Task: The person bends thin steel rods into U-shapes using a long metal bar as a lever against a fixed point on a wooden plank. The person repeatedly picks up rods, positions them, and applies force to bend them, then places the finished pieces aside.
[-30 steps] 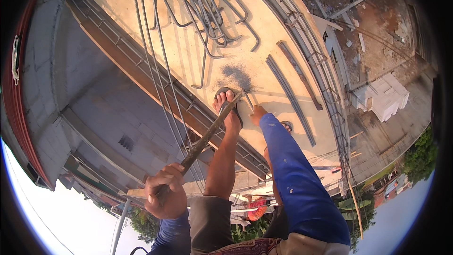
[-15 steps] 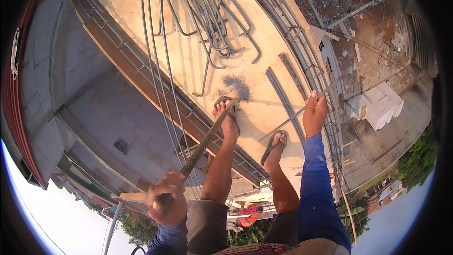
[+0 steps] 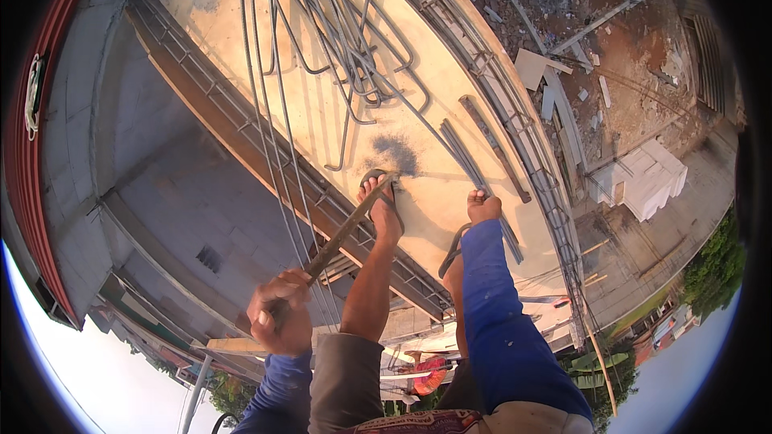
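My left hand [image 3: 280, 311] is wrapped round the near end of a long, worn brown bar [image 3: 342, 239]. The bar slants up to the right, its far end beside the toes of my left foot [image 3: 384, 207], which wears a dark flip-flop. My right hand [image 3: 483, 207] is closed on a thin steel reinforcing bar [image 3: 441, 138] that stretches away toward the pile. Bent, hook-ended reinforcing bars [image 3: 326, 28] lie heaped on the pale slab [image 3: 322, 124] ahead of me. Short straight bars [image 3: 460, 147] lie close to my right hand, partly behind it.
Steel cages run along both slab edges, the left one [image 3: 241, 116] beside a wooden board, the right one [image 3: 494, 72] above a drop. Long bars [image 3: 269, 128] cross the left edge. A flat bar [image 3: 492, 143] lies at right. Dark powder [image 3: 394, 153] stains the slab.
My right hand has moved left and inward from the right cage. The steel bar in it has swung from crosswise to pointing at the heap. My left hand stays on the brown bar.
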Demonstrator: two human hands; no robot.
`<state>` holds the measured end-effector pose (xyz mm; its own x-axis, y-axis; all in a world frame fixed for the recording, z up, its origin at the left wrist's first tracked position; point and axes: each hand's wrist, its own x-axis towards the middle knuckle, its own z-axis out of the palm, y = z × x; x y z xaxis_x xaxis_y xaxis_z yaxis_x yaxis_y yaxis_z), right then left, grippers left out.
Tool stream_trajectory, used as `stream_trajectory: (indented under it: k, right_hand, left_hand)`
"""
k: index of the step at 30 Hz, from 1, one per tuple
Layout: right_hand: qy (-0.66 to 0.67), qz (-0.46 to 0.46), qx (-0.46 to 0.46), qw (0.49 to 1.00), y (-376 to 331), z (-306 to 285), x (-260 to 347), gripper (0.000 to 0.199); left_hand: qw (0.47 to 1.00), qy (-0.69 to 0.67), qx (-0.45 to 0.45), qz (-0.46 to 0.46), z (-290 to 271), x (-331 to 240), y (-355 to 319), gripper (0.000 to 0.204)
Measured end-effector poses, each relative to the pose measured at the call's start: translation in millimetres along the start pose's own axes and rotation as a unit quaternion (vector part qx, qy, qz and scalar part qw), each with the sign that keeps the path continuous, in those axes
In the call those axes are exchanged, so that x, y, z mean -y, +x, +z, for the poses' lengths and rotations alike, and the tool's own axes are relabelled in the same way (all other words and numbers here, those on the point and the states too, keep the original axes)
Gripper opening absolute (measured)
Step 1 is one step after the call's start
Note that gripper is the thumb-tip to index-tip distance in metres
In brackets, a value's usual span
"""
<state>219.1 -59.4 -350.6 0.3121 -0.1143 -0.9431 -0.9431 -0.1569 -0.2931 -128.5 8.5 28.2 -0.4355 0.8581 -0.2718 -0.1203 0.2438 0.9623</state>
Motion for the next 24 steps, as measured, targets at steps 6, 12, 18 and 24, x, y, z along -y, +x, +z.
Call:
stream_trajectory:
  k: [6, 12, 18, 24]
  right_hand:
    - [-0.045, 0.169, -0.102, 0.979, 44, -14, -101, 0.022]
    - [-0.818, -0.321, 0.061, 0.473, 1, 63, -116, 0.030]
    - [-0.790, -0.463, 0.314, 0.250, -28, 171, -118, 0.024]
    - [-0.800, -0.376, 0.391, 0.255, -71, 150, -122, 0.023]
  left_hand:
    - [1.000, -0.005, 0.024, -0.018, -6, 10, -2, 0.050]
    - [1.000, 0.000, 0.008, -0.017, -16, 2, -2, 0.050]
    - [0.998, -0.041, 0.007, -0.038, -21, 25, -12, 0.051]
    - [0.998, -0.046, -0.002, -0.033, -34, 11, 9, 0.050]
